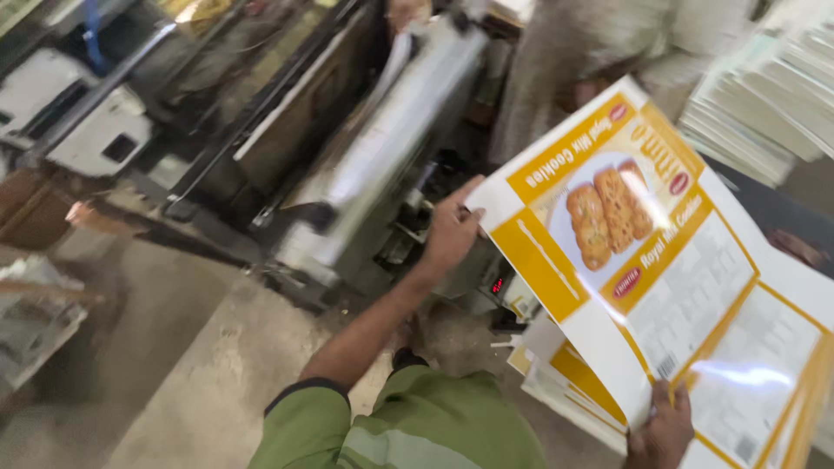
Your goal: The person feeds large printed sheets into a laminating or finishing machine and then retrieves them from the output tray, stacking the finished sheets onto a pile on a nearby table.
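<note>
In the head view, the person is holding up a large glossy printed carton sheet (pixel 660 260), yellow and white with a picture of biscuits on it, tilted so that it is slanting from upper left down to lower right across the right half of the frame. The left hand (pixel 452 230), reaching forward on a bare arm from a green sleeve (pixel 304 426), is gripping the sheet's upper left corner, fingers curled over the edge, so the sheet is spreading away to the right of that hand. The right hand (pixel 662 430) is pinching the sheet's lower edge near the bottom of the frame, thumb lying on the printed face, with the sheet rising above it. Light is glaring off the sheet's surface. Beneath the sheet, more printed sheets (pixel 565 382) are lying in a loose pile. Behind the left hand a printing machine (pixel 365 165) with a long pale roller is standing, blurred. At the upper right, a tall stack of sheets (pixel 764 104) is resting, and another person's legs (pixel 573 61) are showing beside it.
</note>
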